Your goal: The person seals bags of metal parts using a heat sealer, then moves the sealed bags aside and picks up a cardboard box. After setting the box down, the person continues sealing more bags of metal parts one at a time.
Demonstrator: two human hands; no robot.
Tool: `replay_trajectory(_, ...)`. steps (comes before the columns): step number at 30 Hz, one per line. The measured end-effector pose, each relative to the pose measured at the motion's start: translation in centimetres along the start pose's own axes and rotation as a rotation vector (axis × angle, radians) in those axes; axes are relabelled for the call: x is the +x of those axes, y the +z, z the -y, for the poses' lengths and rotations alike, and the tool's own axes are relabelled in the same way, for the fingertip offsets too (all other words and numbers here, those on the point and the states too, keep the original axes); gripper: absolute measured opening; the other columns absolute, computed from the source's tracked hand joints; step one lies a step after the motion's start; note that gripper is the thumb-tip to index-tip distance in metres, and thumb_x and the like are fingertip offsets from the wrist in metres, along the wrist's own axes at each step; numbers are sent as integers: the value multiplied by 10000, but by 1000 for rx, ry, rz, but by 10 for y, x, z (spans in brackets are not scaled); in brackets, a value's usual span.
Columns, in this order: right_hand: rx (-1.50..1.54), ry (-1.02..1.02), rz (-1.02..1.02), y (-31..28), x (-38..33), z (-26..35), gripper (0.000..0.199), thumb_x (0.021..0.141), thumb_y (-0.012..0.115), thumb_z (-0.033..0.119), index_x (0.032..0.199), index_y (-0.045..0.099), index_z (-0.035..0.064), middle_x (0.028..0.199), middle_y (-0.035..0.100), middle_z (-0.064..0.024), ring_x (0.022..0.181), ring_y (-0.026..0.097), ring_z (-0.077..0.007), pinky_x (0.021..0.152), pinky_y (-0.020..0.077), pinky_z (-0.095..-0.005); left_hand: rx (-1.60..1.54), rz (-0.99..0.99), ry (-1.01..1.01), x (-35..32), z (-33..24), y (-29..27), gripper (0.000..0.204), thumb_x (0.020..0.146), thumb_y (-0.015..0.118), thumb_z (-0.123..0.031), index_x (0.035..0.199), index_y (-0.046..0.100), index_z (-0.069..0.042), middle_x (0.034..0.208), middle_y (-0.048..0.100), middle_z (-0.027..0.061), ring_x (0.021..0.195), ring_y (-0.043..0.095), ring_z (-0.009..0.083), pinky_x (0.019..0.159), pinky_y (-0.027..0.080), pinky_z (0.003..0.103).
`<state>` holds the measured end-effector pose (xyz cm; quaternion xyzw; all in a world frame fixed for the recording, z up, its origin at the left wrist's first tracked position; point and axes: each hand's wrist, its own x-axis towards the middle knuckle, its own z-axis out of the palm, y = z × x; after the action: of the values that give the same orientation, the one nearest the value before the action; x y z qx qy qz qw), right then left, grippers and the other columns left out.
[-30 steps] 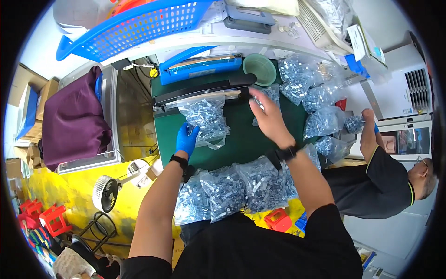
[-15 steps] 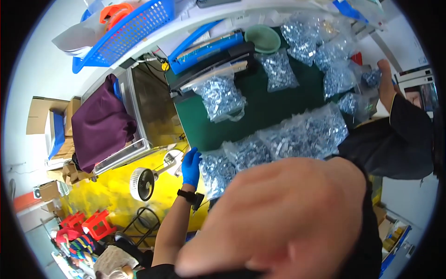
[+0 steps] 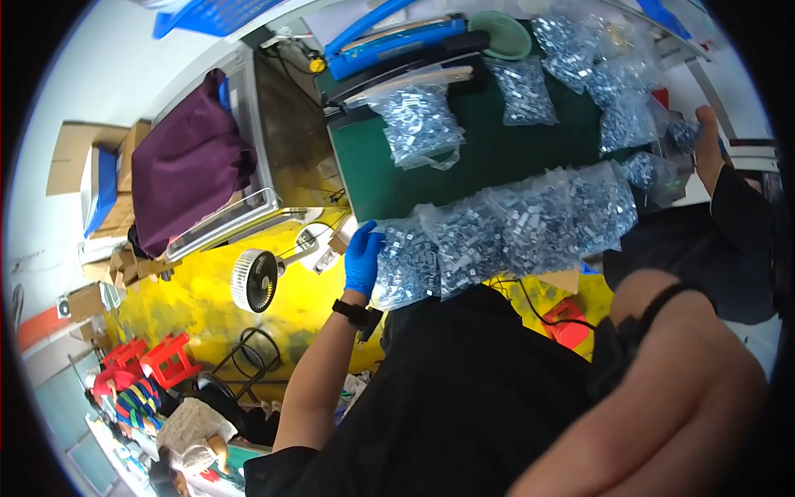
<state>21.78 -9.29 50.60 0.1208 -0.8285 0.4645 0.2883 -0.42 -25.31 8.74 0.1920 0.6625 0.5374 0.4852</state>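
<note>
My left hand (image 3: 362,258), in a blue glove with a black wristband, rests at the left edge of a row of clear bags (image 3: 530,224) of small silvery parts. Its fingers point away from me, stretched out against the end bag. My right forearm (image 3: 671,398) looms large and blurred at the lower right. Beyond its black wristband (image 3: 662,305) only a little of my right hand (image 3: 642,287) shows, its fingers hidden. A co-worker's bare hand (image 3: 709,153) at the far right is beside a small bag of parts (image 3: 682,135).
The green table (image 3: 377,178) carries another filled bag (image 3: 420,124), a smaller one (image 3: 526,93), a heap of bags (image 3: 609,70), a blue bag sealer (image 3: 406,45) and a green bowl (image 3: 501,35). At left are a white fan (image 3: 255,280) and purple cloth (image 3: 190,166).
My right hand, large before the camera earlier, has swung down to the right, uncovering the bag row and my black clothing. The view has shifted; my left hand stays at the bags' left end.
</note>
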Motion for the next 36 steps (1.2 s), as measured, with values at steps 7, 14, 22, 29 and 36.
replay_trajectory(7,82,20,69,-9,-17,22,434,985,457,282,1332,375,529,1138,552,-65,812,609,-262,571,437,-313,-83,-12,18,-3,5,-5,331,970,551,-147,1279,544,-28,992,648,70,882,616,149,820,492,270)
replay_trajectory(14,716,834,-334,20,-128,-61,344,960,547,196,1253,548,16,1101,648,-99,983,620,-188,831,488,-313,-17,47,23,5,6,-13,308,968,556,-155,1246,576,-23,999,654,74,886,622,147,813,501,273)
replay_trajectory(22,16,1232,-693,46,-181,-97,210,968,538,133,1090,635,-7,937,680,-83,893,638,-146,813,490,-281,50,138,-18,10,6,-5,277,969,551,-152,1202,614,-16,981,669,62,863,621,129,796,496,258)
replay_trajectory(29,36,1094,-704,28,-145,-86,263,986,509,197,1101,633,-4,912,683,-69,846,641,-123,771,480,-250,33,183,-49,16,5,-2,269,957,569,-138,1183,624,-3,967,670,61,857,613,118,795,492,248)
replay_trajectory(36,147,1104,-528,7,-135,-144,273,982,523,232,1108,641,21,914,679,-54,829,630,-112,757,477,-243,20,109,11,9,-17,-4,278,974,551,-179,1187,624,-16,981,668,53,864,616,125,799,487,263)
